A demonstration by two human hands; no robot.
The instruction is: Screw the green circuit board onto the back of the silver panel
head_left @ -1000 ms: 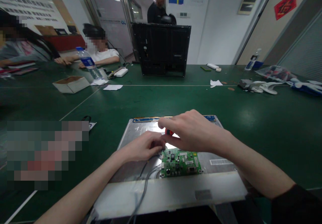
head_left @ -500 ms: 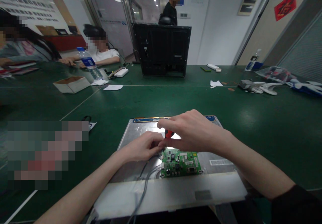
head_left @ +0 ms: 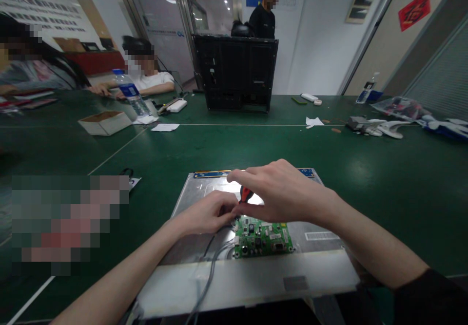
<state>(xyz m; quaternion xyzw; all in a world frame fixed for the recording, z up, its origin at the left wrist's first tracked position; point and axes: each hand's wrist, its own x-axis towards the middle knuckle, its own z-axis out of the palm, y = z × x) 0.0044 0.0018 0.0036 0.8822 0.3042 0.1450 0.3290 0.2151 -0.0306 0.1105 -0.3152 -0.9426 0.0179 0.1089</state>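
Green table (head_left: 365, 188), extending beyond the right hand (head_left: 278, 188) and left hand (head_left: 214, 211). Metal panel (head_left: 310, 223), lying beneath both hands. Black casing (head_left: 237, 71), upright, well beyond the hands. The right hand arches over the panel, thumb and fingers drawn into a grip; the left hand meets its fingertips, its own fingers bent, though what they pinch, if anything, cannot be told. Green circuit board (head_left: 261, 239), just nearer the wearer than the right hand. Grey cables (head_left: 212, 271), trailing below the left hand. Barcode label (head_left: 321, 236), beneath the right forearm. Red-and-black tool (head_left: 246, 194), held in the right hand, tip hidden.
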